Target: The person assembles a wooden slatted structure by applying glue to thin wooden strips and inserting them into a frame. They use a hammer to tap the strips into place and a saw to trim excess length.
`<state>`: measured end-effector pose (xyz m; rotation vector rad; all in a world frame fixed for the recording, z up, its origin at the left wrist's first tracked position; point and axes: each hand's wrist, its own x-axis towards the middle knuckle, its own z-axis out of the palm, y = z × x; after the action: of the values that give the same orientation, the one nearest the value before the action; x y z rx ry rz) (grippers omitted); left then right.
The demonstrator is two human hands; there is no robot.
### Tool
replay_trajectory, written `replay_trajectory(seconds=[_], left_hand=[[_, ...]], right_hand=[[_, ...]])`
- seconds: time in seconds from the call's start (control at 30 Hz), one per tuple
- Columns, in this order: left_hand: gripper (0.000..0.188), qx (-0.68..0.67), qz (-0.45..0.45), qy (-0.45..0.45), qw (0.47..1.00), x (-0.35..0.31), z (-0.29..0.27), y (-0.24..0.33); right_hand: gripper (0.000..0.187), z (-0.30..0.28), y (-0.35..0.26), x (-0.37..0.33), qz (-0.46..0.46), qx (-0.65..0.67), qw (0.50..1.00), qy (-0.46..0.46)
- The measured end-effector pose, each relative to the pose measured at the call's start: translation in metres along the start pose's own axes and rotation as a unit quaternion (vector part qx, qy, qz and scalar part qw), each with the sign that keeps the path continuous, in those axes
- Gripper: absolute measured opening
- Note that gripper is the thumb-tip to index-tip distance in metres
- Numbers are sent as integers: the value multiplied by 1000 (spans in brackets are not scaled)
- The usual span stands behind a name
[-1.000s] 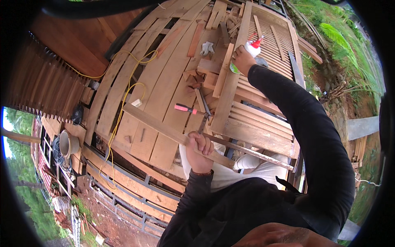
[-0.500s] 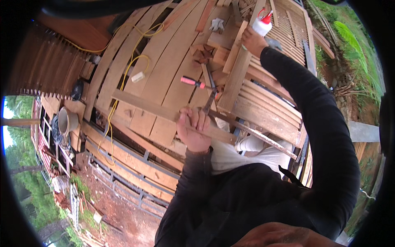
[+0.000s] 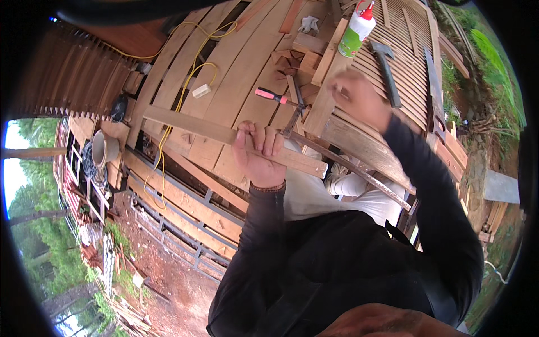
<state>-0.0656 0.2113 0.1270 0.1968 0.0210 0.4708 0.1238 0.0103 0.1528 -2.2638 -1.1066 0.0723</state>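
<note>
My left hand [image 3: 260, 153] is wrapped round a long flat wooden strip [image 3: 193, 124], which slants across in front of my lap. My right hand [image 3: 359, 95] is in the air over the planks on the right, smeared by motion, so its fingers are unclear. Just beyond it stands a white and green squeeze bottle [image 3: 355, 38] with a red cap, upright and apart from the hand. To the right of that hand lies a hammer-like tool [image 3: 387, 76] with a dark handle. A pink and black handled tool [image 3: 270, 95] rests on the boards ahead of my left hand.
A handsaw [image 3: 434, 95] lies along the right side of the slatted wood [image 3: 401, 56]. A yellow cord [image 3: 181, 92] with a white socket [image 3: 201, 90] crosses the plank surface [image 3: 236, 67]. Small wood blocks [image 3: 307, 63] sit in the middle. A bucket [image 3: 104, 150] stands at the left.
My right hand has let go of the squeeze bottle, now standing upright, and has drawn back toward me. My left hand still grips the strip. The view has shifted slightly.
</note>
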Motion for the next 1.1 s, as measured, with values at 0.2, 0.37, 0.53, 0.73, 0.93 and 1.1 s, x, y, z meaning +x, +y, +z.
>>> replay_trajectory(seconds=[0.2, 0.37, 0.53, 0.73, 0.93, 1.1], left_hand=[[21, 38, 6, -25, 999, 2, 26, -8], [22, 68, 6, -52, 996, -4, 50, -27], [20, 134, 52, -56, 988, -21, 73, -32], [16, 191, 27, -54, 980, -41, 80, -34], [10, 229, 34, -60, 971, -53, 84, -37], [8, 240, 24, -65, 968, -56, 91, -41]], right_hand=[[18, -18, -113, -99, -48, 138, 987, 63], [20, -15, -126, -133, -37, 74, 989, 122], [19, -15, -135, -139, -27, 70, 988, 135], [15, 1, -130, -152, 9, 142, 986, 92], [13, 6, -127, -155, -7, 147, 986, 74], [11, 6, -123, -159, -15, 179, 981, 67]])
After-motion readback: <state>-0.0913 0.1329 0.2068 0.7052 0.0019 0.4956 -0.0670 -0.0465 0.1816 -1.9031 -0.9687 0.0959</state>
